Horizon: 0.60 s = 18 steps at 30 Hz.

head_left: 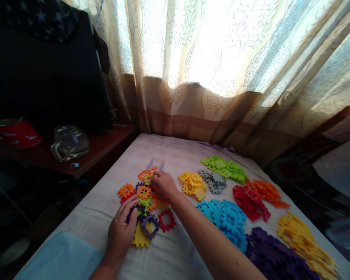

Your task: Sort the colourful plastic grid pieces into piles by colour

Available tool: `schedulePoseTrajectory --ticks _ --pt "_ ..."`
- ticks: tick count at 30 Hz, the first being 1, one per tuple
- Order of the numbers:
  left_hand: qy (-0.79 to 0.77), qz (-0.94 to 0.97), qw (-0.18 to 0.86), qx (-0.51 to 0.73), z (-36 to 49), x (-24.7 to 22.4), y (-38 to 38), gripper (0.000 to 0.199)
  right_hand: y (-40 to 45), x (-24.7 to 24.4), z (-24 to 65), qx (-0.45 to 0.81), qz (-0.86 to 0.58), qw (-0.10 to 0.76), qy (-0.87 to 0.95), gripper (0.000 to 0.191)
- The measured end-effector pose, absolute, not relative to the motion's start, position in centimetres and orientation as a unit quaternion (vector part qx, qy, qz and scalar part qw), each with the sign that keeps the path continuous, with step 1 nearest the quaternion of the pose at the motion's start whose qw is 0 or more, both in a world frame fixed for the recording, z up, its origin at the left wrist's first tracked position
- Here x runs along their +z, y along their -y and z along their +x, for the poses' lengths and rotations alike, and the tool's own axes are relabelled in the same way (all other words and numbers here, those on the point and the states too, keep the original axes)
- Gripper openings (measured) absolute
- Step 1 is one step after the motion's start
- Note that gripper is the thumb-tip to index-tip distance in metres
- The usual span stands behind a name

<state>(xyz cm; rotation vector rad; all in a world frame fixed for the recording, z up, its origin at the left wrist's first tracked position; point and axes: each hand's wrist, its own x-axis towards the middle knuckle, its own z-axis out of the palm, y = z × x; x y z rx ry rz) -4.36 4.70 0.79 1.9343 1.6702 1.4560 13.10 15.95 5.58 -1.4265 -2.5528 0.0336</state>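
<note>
No text, label, brand or number is showing legibly. The red tub [20,134] is bearing pale printed marks, too blurred for telling whether they are forming letters. The dark cloth [41,17] over the screen [46,81] is carrying pale five-pointed star signs. The curtain [142,99] is displaying a repeating printed pattern of tree-like figures with wavy lines running between them.
</note>
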Motion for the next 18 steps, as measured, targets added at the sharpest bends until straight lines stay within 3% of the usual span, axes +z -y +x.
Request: schedulePoseTrajectory --ticks 3,6,10,18 --pt "-0.569 0.652 0.093 0.491 -4.5 0.4 -4.9 0.031 -16.1 5.3 13.0 0.013 -0.479 0.16 0.863 0.019" --pt "-0.565 0.655 0.088 0.493 -4.8 0.0 -5.1 0.032 -16.8 5.4 14.8 0.053 -0.507 0.27 0.816 0.015" --pt "-0.571 0.652 0.084 0.492 -5.2 -0.7 -5.4 0.034 -18.9 6.3 20.5 0.217 -0.619 0.454 0.604 0.008" --pt "-0.586 0.652 0.108 0.468 -5.7 -1.1 -5.7 0.038 -21.7 8.4 36.2 0.248 -0.72 0.561 0.326 0.016"
